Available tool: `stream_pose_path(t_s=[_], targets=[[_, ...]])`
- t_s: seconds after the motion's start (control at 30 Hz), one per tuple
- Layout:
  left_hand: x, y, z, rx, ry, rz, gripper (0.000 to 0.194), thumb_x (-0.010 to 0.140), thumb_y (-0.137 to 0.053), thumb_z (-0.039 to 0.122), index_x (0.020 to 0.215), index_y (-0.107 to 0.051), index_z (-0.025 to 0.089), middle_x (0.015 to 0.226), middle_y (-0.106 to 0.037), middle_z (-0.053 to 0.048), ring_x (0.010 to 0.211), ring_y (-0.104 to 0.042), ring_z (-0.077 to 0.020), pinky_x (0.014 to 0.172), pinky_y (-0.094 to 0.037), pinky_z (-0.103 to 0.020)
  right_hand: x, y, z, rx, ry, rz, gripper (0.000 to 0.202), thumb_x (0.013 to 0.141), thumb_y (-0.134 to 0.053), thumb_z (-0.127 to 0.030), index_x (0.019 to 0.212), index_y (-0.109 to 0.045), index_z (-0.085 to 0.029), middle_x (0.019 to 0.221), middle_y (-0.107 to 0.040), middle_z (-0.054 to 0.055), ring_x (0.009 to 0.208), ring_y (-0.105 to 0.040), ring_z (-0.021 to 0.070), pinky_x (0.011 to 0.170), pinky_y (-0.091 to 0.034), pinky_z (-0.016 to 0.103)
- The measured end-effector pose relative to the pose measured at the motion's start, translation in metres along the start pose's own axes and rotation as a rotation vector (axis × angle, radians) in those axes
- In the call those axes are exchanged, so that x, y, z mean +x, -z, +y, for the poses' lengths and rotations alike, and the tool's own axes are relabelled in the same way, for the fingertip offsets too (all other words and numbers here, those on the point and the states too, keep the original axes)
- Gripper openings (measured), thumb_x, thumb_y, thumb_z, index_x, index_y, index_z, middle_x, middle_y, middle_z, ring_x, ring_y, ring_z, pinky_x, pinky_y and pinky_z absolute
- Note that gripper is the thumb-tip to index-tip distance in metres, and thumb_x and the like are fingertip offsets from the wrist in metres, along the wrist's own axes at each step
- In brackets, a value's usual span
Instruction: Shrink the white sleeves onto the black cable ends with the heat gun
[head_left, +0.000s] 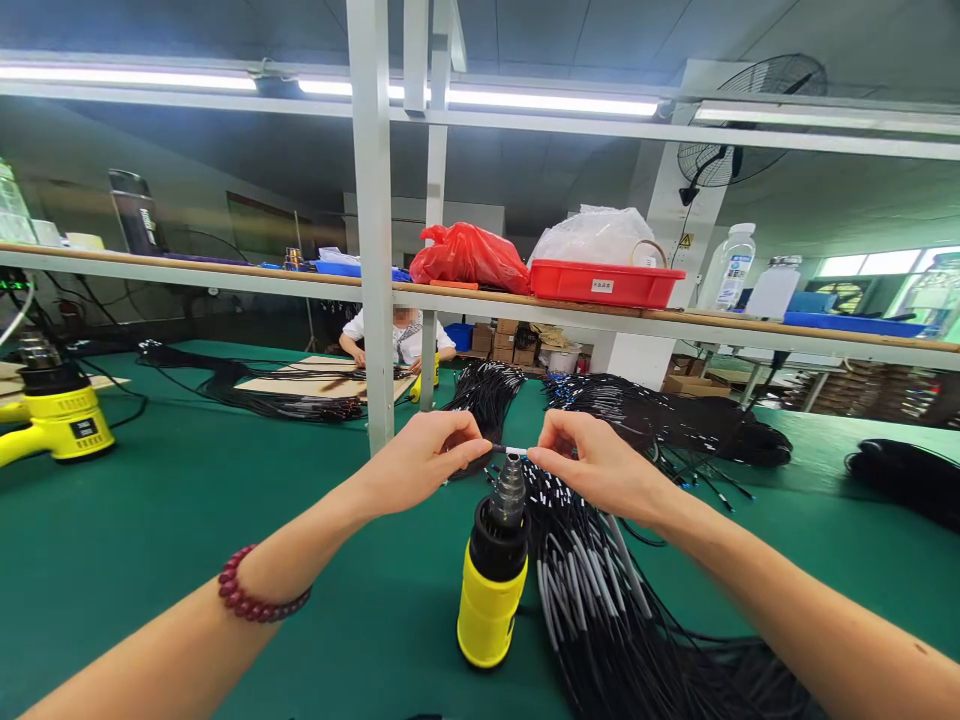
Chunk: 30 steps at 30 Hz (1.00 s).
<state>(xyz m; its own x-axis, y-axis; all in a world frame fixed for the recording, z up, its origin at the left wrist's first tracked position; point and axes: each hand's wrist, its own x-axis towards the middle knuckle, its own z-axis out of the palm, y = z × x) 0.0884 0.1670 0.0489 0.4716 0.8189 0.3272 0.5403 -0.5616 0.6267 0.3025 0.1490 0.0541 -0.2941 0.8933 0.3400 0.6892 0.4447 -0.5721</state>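
Between my two hands a thin black cable with a white sleeve (517, 451) is stretched level, just above the nozzle of a yellow heat gun (491, 590) standing upright. My left hand (429, 455) pinches the black part on the left between thumb and fingers. On the other side, my right hand (589, 460) pinches the right end by the white sleeve. Whether the cable touches the nozzle I cannot tell. A large bundle of black cables (600, 600) with white and grey sleeves lies right behind and beside the heat gun.
More black cable bundles (667, 415) lie farther back on the green table (300, 560). A second yellow heat gun (71, 410) is at the left. A white post (373, 230) and a shelf with a red tray (607, 284) rise ahead. Across the table sits another person (405, 335).
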Motion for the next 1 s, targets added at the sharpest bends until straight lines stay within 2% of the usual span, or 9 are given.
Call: stream_pose_path(t_s=[0.17,0.37,0.6,0.87,1.0], targets=[[-0.0014,-0.0008,-0.003,0.002,0.002,0.017,0.028,0.089,-0.052,0.043,0.075,-0.055,0.019,0.063,-0.048,0.005,0.059,-0.04,-0.0122,0.053,-0.031,-0.024,-0.0014,0.002,0.0039,0.015,0.004,-0.025,0.015,0.086,-0.058,-0.02,0.072,-0.058,-0.017,0.067,-0.058,-0.002,0.062,-0.049,0.0129,0.056,-0.035,0.026],[-0.0034,-0.0005,-0.0022,-0.029,-0.012,0.025,0.025,0.088,-0.055,0.042,0.078,-0.056,0.019,0.069,-0.054,0.003,0.063,-0.046,-0.0132,0.056,-0.036,-0.025,-0.001,0.0035,0.0078,0.05,0.028,-0.046,0.015,0.086,-0.056,-0.02,0.074,-0.065,-0.015,0.066,-0.06,-0.001,0.061,-0.048,0.0122,0.055,-0.034,0.025],[-0.0019,-0.0003,-0.0041,0.033,0.011,-0.054,0.048,0.095,-0.036,0.049,0.07,-0.061,0.017,0.065,-0.06,-0.001,0.064,-0.055,-0.0155,0.059,-0.041,-0.026,-0.002,0.004,0.0046,0.069,0.049,-0.025,0.015,0.084,-0.056,-0.019,0.073,-0.065,-0.015,0.064,-0.059,-0.002,0.058,-0.046,0.0114,0.053,-0.032,0.024],[-0.0028,-0.0006,-0.0012,-0.037,-0.017,-0.032,0.029,0.091,-0.048,0.04,0.074,-0.057,0.018,0.069,-0.056,0.001,0.065,-0.05,-0.0151,0.057,-0.038,-0.025,-0.0002,0.0021,0.0089,0.093,0.064,-0.015,0.011,0.082,-0.058,-0.018,0.074,-0.065,-0.015,0.065,-0.059,-0.001,0.06,-0.048,0.0122,0.054,-0.035,0.024],[-0.0044,0.0005,-0.0004,-0.009,-0.033,-0.005,0.023,0.089,-0.052,0.037,0.078,-0.058,0.018,0.068,-0.053,0.002,0.063,-0.046,-0.0141,0.056,-0.034,-0.025,-0.0015,0.0053,0.0084,0.053,0.03,-0.056,0.017,0.085,-0.056,-0.022,0.076,-0.069,-0.015,0.064,-0.059,-0.001,0.058,-0.046,0.0118,0.052,-0.033,0.024]])
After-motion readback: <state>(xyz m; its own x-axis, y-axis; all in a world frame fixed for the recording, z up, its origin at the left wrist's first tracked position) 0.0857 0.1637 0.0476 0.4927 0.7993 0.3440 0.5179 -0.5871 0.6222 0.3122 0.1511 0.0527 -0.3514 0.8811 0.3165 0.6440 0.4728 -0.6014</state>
